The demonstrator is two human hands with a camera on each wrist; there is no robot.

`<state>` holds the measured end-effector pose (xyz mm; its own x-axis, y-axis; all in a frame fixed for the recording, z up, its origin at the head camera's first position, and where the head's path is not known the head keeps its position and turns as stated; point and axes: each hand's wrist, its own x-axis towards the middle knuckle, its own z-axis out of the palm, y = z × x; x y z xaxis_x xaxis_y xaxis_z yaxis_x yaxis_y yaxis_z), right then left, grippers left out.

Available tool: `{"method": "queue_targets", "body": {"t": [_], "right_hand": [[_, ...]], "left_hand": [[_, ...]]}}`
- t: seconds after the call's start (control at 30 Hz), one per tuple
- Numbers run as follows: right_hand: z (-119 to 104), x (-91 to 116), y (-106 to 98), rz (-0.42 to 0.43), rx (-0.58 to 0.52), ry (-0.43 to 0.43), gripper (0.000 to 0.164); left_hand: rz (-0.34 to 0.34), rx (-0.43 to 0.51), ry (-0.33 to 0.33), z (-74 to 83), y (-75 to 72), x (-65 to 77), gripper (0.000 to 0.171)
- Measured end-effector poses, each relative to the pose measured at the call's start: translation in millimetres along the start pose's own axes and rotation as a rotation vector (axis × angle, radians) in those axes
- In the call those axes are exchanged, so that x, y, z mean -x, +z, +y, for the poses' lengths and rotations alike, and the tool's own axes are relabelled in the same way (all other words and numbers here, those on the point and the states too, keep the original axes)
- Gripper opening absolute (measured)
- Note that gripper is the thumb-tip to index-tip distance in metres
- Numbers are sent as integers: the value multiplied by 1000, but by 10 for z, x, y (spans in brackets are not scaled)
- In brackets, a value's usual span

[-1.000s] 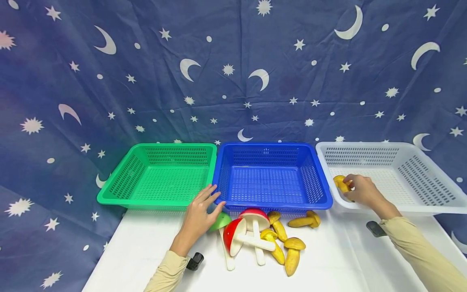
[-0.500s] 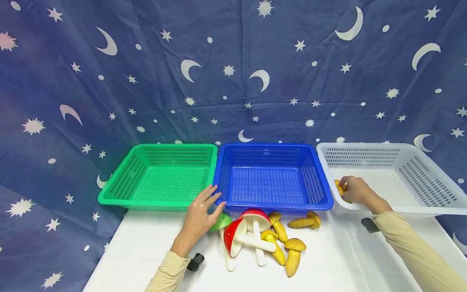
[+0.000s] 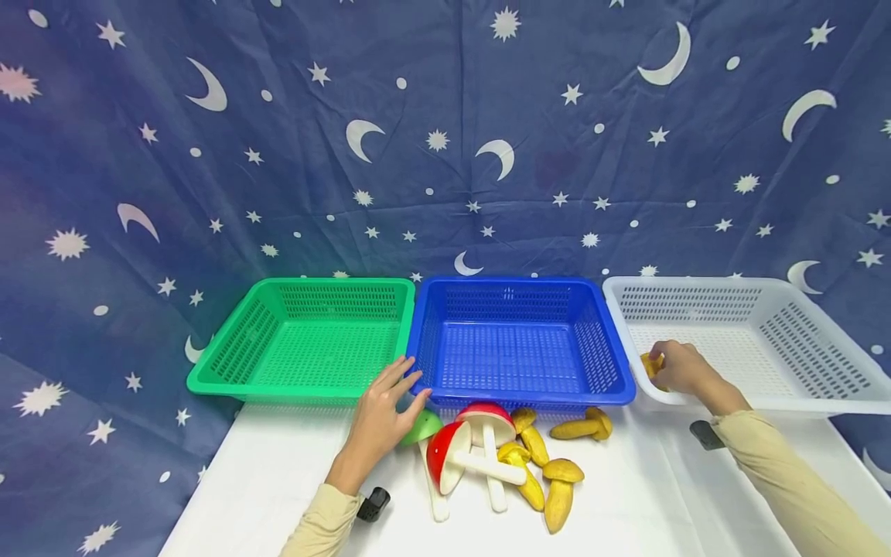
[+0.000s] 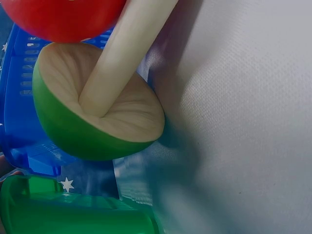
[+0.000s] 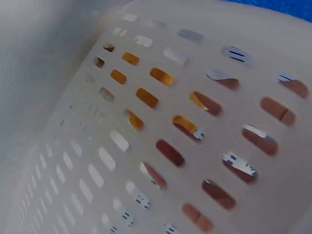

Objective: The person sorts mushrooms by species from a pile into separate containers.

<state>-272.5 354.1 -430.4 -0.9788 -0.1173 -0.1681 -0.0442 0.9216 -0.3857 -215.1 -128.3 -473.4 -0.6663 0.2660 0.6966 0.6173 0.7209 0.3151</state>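
Note:
My right hand [image 3: 685, 367] reaches into the front left corner of the white basket [image 3: 821, 404]. Its curled fingers grip a yellow toy mushroom [image 3: 651, 366] low by the basket wall. Through the slots in the right wrist view, parts of the yellow mushroom [image 5: 147, 97] and of the fingers show. My left hand [image 3: 381, 410] is spread with its fingers nearly straight, fingertips at the front corner where the green basket [image 3: 299, 392] and blue basket [image 3: 529, 397] meet. Beside its thumb lies a green-capped mushroom [image 3: 422, 425], large in the left wrist view.
Two red-capped mushrooms with white stems lie crossed in front of the blue basket, the nearer red mushroom [image 3: 445, 456] on top. Several yellow mushrooms lie to their right, including one yellow mushroom [image 3: 559, 495] nearest the front. A dark blue star-patterned cloth [image 3: 431, 155] hangs behind the baskets.
My right hand has moved slightly and the yellow mushroom under it is now more covered by the fingers. The left hand stays in place. The head view has tilted up a little.

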Motion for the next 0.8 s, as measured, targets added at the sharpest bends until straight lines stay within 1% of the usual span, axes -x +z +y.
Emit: {"method": "queue_targets", "body": {"t": [0.07,0.2,0.3,0.47,0.57,0.67,0.8], "right_hand": [[-2,22,-9,8,1,-10,38],[-12,103,-58,54,13,-46,37],[-18,178,-104,103,25,-79,36],[-50,318,-162,190,36,-160,34],[-89,414,-183,226,35,-195,34],[-138,495,-199,247,25,-210,33],[-187,608,-201,261,13,-206,35]], "left_hand": [[3,1,2,-1,-5,8,34],[14,1,11,-3,-4,10,33],[16,1,15,-3,4,1,33],[28,0,22,-8,9,3,33],[30,-7,30,-13,12,6,33],[29,-8,24,-17,11,10,34],[27,-3,16,-7,20,13,34]]}}
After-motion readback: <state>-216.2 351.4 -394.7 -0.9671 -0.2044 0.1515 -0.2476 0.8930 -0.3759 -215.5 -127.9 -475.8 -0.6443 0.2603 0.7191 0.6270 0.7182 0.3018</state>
